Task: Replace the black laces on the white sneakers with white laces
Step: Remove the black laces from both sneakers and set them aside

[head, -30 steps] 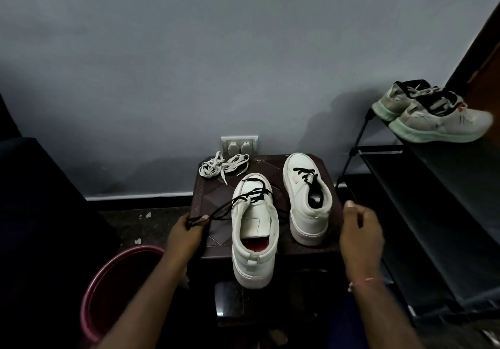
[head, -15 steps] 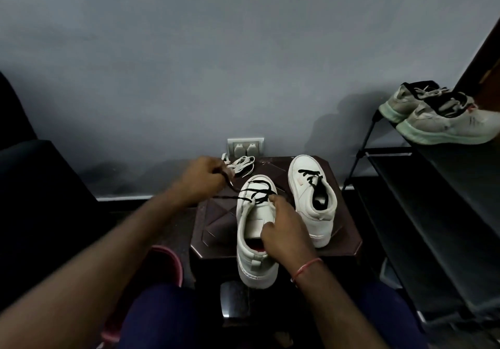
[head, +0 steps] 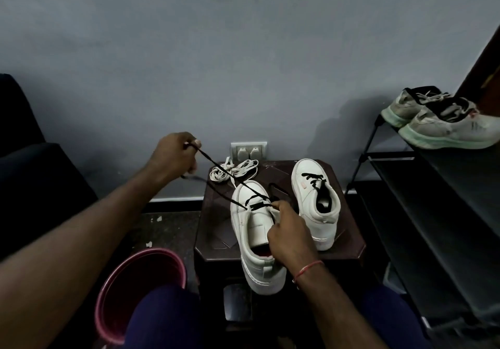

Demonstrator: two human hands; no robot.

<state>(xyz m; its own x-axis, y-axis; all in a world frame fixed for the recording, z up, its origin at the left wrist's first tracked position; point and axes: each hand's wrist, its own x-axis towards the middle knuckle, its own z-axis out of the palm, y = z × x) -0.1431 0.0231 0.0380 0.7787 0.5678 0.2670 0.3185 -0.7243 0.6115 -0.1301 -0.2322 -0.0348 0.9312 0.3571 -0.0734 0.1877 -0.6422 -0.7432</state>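
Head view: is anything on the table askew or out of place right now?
The near sneaker hangs heel-first over the table's front edge. Its black lace, pulled by the left hand and pinched by the right hand, is half unthreaded. The white laces lie tangled at the back. No damage visible.

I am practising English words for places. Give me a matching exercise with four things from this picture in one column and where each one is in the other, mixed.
1. white laces
2. black lace
3. red bucket
4. grey sneakers

A. on the floor, left of the stool
B. on the top shelf of the rack
C. heaped at the back of the stool
D. stretched from the near sneaker to the left hand

Pairs: 1-C, 2-D, 3-A, 4-B.
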